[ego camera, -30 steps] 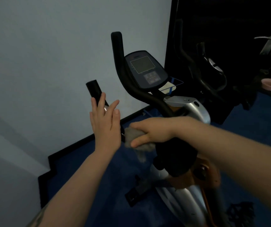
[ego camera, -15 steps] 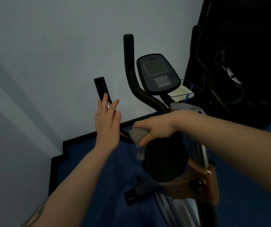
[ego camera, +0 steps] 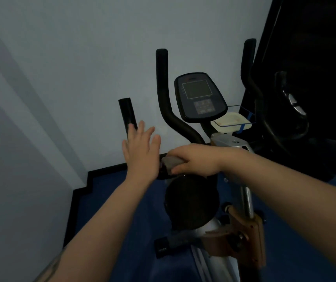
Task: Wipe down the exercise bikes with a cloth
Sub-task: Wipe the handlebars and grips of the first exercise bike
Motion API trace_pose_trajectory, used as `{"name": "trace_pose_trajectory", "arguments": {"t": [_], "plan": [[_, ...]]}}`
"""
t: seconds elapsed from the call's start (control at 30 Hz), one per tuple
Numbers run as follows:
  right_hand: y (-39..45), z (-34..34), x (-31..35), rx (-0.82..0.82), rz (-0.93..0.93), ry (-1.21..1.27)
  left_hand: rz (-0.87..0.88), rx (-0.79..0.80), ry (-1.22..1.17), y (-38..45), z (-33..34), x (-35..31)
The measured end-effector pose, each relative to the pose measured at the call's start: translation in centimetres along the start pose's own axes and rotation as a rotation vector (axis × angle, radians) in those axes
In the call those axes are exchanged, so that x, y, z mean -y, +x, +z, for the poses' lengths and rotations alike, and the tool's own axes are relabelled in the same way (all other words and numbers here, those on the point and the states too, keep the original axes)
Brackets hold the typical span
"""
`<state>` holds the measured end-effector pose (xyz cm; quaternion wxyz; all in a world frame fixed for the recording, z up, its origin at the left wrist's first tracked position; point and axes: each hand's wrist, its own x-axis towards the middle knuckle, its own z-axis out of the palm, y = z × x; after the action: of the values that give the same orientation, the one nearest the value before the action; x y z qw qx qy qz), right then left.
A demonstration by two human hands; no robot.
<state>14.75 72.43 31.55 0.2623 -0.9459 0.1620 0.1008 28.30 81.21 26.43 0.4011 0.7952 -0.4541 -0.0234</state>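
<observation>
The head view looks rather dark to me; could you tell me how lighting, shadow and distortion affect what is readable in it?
Head view: dim and bluish overall; the black saddle and the dark region at the right lose nearly all detail; the console screen is unlit, its buttons illegible; soft diagonal shadow bands cross the wall; wide-angle stretch enlarges the forearms; the grey cloth under the right hand stays discernible.

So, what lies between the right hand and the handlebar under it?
In the head view, a grey cloth, pressed onto the handlebar by the right hand.

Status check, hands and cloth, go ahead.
Right hand grips cloth on handlebar. Left hand open, fingers spread by left bar end. Nothing blocking.
</observation>
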Motion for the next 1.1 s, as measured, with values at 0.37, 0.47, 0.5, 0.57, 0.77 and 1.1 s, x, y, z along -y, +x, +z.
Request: {"name": "trace_pose_trajectory", "arguments": {"t": [0.37,0.47,0.5,0.57,0.77,1.1], "plan": [[-1.8,2.0,-2.6,-0.921,0.067,0.633,0.133,-0.228,0.485,-1.7,3.2,-1.4],[-0.8,5.1,-2.7,-0.894,0.078,0.255,0.168,-0.265,0.541,-1.6,3.4,-0.8],[-1.1,5.3,-3.3,-0.902,0.050,0.233,0.179,-0.281,0.553,-1.6,3.4,-0.6],[-2.2,5.7,-4.6,-0.866,-0.025,0.298,0.189,-0.285,0.573,-1.5,3.5,-0.5],[-1.0,4.1,-4.6,-0.751,0.029,0.267,0.188,-0.298,0.609,-1.4,3.8,-0.3],[-7.1,5.9,-4.3,-0.749,-0.050,0.411,0.175,-0.275,0.634,-1.4,3.9,-0.3]]}}
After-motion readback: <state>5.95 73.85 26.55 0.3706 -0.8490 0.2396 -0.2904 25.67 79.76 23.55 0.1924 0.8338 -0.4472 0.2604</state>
